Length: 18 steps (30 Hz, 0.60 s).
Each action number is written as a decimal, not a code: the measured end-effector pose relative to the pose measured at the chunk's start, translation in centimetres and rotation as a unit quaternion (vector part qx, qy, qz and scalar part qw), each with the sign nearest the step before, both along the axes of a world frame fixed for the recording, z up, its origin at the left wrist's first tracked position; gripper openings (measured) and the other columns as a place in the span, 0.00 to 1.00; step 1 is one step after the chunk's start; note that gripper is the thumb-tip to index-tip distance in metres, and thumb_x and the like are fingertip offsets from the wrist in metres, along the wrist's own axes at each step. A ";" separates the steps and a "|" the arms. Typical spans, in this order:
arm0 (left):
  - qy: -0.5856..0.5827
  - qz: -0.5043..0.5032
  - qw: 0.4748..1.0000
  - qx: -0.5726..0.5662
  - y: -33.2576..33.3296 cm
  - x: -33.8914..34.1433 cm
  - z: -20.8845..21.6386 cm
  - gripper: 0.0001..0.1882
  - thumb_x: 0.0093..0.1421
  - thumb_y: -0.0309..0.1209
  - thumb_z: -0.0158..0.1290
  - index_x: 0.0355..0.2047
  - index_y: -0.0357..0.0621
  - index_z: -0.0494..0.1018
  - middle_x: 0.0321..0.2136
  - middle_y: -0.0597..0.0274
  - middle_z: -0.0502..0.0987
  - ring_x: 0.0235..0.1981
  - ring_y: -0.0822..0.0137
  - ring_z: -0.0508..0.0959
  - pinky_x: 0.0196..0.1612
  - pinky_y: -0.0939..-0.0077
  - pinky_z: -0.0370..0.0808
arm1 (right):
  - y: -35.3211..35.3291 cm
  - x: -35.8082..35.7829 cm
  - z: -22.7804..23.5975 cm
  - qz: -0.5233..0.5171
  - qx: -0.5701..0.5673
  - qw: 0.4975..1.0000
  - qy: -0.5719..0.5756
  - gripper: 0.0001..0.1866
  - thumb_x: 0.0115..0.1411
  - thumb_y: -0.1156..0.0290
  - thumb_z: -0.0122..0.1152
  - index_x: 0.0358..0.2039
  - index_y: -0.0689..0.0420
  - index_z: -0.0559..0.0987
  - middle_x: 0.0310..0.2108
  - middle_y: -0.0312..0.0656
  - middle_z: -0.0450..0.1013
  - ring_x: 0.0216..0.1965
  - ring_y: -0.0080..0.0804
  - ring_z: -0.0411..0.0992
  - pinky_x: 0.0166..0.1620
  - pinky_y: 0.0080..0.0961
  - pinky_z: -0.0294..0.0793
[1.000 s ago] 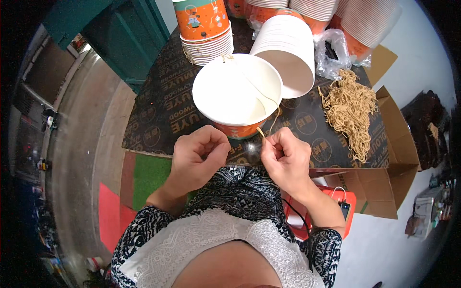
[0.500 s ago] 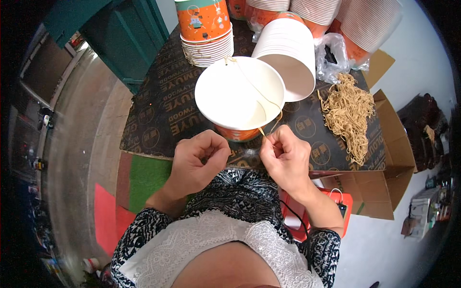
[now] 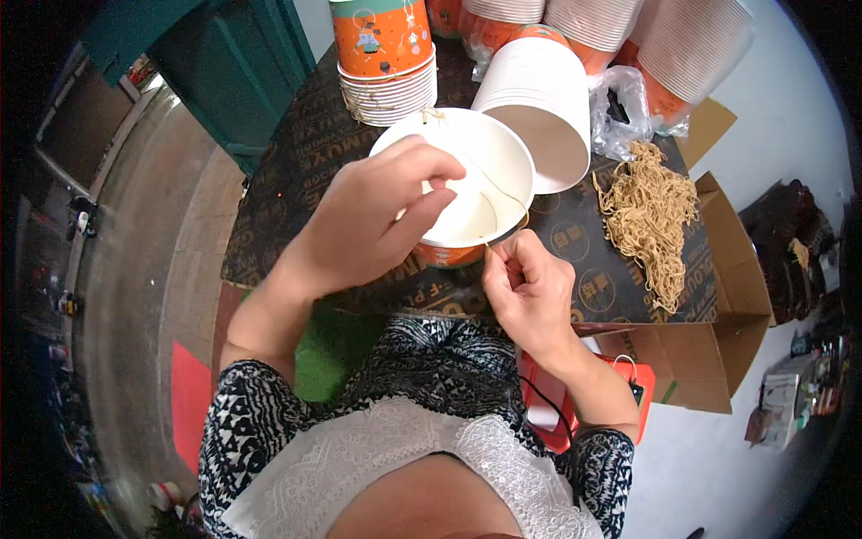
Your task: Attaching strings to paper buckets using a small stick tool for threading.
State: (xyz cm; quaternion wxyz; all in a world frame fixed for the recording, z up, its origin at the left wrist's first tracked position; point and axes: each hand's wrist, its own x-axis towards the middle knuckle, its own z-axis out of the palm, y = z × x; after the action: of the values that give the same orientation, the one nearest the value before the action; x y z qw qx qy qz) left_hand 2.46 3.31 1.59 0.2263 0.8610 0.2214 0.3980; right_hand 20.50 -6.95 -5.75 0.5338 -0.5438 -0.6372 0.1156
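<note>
A paper bucket, white inside with an orange printed outside, stands upright near the table's front edge. A thin tan cord is knotted at its far rim and runs across the inside to the right rim. My right hand pinches the cord's end between thumb and forefinger, just outside the near right rim. Over the bucket's near left side hovers my left hand. Its fingers are curved, with thumb and forefinger apart and nothing seen between them. This hand hides part of the bucket's left rim.
Behind the bucket stands a stack of orange buckets. A white nested stack lies on its side, mouth toward me. More stacks and a clear plastic bag are behind. Tan cords lie heaped on the right, above a cardboard box.
My left hand has risen from the table's front edge, up and to the right, over the bucket. My right hand stays near the rim with the cord.
</note>
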 end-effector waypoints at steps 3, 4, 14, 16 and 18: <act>0.138 -0.169 0.972 0.092 2.7 1.2 -0.5 0.15 0.63 0.28 0.51 0.49 0.35 0.72 0.42 0.47 0.75 0.45 0.52 0.75 0.51 0.63 0.70 | 0.0 0.0 -0.2 -0.001 0.009 1.000 0.005 0.07 0.51 0.83 0.61 0.24 0.60 0.72 0.17 0.43 0.70 0.16 0.32 0.72 0.22 0.28 0.70; 0.138 -0.169 0.971 0.094 3.2 1.3 -0.5 0.15 0.63 0.28 0.51 0.49 0.35 0.72 0.42 0.47 0.75 0.45 0.52 0.75 0.51 0.63 0.70 | 0.0 0.0 -0.2 -0.002 0.011 1.000 0.004 0.07 0.51 0.83 0.61 0.24 0.60 0.72 0.17 0.43 0.70 0.16 0.32 0.72 0.22 0.28 0.70; 0.249 -0.210 0.940 -0.103 2.3 2.9 -0.1 0.11 0.57 0.28 0.49 0.20 0.35 0.71 0.15 0.54 0.75 0.17 0.61 0.75 0.27 0.68 0.73 | -0.5 1.1 -0.2 0.000 0.039 0.998 -0.047 0.04 0.56 0.80 0.63 0.28 0.61 0.75 0.20 0.43 0.71 0.20 0.33 0.71 0.24 0.27 0.70; 0.204 -0.140 0.961 -0.127 1.6 2.7 0.0 0.09 0.56 0.26 0.52 0.20 0.35 0.72 0.14 0.56 0.74 0.16 0.67 0.73 0.25 0.72 0.72 | -0.8 1.5 -0.1 -0.002 0.039 0.997 -0.064 0.04 0.54 0.79 0.64 0.28 0.60 0.75 0.22 0.47 0.73 0.22 0.44 0.75 0.26 0.36 0.74; 0.172 -0.144 0.963 -0.151 1.0 2.6 -0.3 0.09 0.56 0.25 0.53 0.21 0.35 0.72 0.15 0.58 0.75 0.17 0.71 0.73 0.24 0.74 0.71 | -1.2 1.7 0.0 0.014 0.018 0.996 -0.087 0.03 0.55 0.78 0.63 0.29 0.60 0.76 0.24 0.46 0.73 0.23 0.45 0.75 0.26 0.37 0.74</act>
State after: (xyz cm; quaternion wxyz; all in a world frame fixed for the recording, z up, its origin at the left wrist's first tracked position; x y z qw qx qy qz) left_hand 5.03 4.35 1.33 0.3666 0.8953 0.1885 0.1688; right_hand 22.21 -8.11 -5.77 0.4839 -0.5332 -0.6910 0.0641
